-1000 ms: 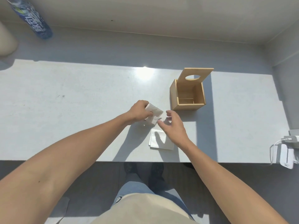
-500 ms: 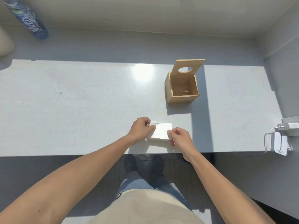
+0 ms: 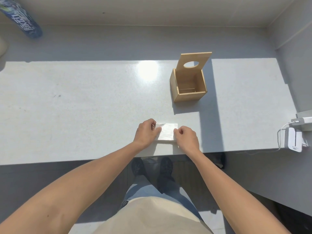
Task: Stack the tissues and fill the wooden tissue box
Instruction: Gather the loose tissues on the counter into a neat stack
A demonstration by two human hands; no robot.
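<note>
A small stack of white tissues (image 3: 166,132) lies near the front edge of the white table (image 3: 84,107). My left hand (image 3: 146,133) pinches its left side and my right hand (image 3: 186,139) pinches its right side, both resting on the table. The wooden tissue box (image 3: 187,88) stands farther back and to the right, its lid with an oval hole (image 3: 194,62) swung up and open. The box's inside looks bare.
A blue bottle (image 3: 23,22) lies at the far left beyond the table. A white charger with cable (image 3: 293,137) sits at the table's right edge. My legs and shoes (image 3: 152,168) show below the front edge.
Both hands came down toward the front edge with the folded tissue and laid it on the stack. The view shifted, so the box sits farther from the hands.
</note>
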